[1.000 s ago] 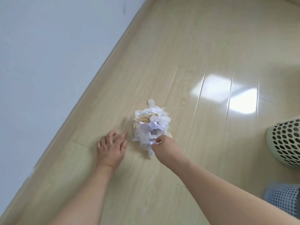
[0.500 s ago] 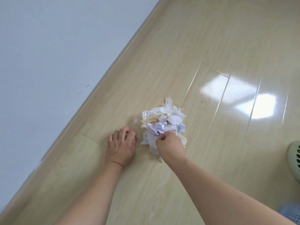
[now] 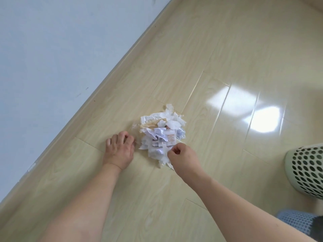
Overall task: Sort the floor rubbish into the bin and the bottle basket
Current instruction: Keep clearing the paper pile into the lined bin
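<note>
A heap of crumpled white and tan paper scraps [image 3: 161,130] lies on the pale wood floor. My right hand [image 3: 181,157] sits at the heap's near edge, its fingers curled and pinching a white scrap there. My left hand [image 3: 119,147] rests on the floor just left of the heap, fingers bent, with nothing visible in it. A pale green perforated bin [image 3: 307,170] stands at the right edge. Below the bin, a corner of a blue mesh basket [image 3: 295,220] shows.
A light blue wall [image 3: 61,58] with a wooden skirting board [image 3: 122,67] runs diagonally along the left. Bright window glare [image 3: 258,117] lies on the floor beyond the heap. A dark patch sits at the basket's right edge.
My right hand has drawn back a little toward me at the heap's near edge. The view has swung right, bringing the green bin and blue basket further into sight. The left hand stays put.
</note>
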A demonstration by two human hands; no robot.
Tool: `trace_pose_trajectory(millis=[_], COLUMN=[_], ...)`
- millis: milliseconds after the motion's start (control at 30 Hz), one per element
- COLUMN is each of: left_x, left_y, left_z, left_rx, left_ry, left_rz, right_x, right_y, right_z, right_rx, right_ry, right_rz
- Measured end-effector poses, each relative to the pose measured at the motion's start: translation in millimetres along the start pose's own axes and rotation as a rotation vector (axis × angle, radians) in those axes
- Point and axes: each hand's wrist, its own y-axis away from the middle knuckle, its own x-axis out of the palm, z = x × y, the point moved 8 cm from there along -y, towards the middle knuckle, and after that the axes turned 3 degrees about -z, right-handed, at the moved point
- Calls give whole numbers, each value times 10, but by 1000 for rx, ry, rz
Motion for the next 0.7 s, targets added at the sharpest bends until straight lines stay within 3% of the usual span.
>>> trace_pose_trajectory(millis=[100,167,200,300,467,700], left_x=[21,-150,-334,-1075,-2036,-3091], left_y=[-95,-127,-156,-214,-132,62], left_z=[11,-177,-312,-627,-989,-1475], left_rx=[-163,-116,-72,36,204,239], left_ry=[41,101,132,83,-250,-297], left_rz=[428,702,753,686,539,395], right_x=[-341,-582,-701,-986,-1347,-2018], right_y=[202,370,465,761,1314,2104], right_z=[78,118,138,198,278,118], right_rx=[-43,-59,-62,-53,-74,-111], right_ry=[7,-7,-16,-34,-89,-176], right_rz=[-28,-51,-62,-100,-127,-209])
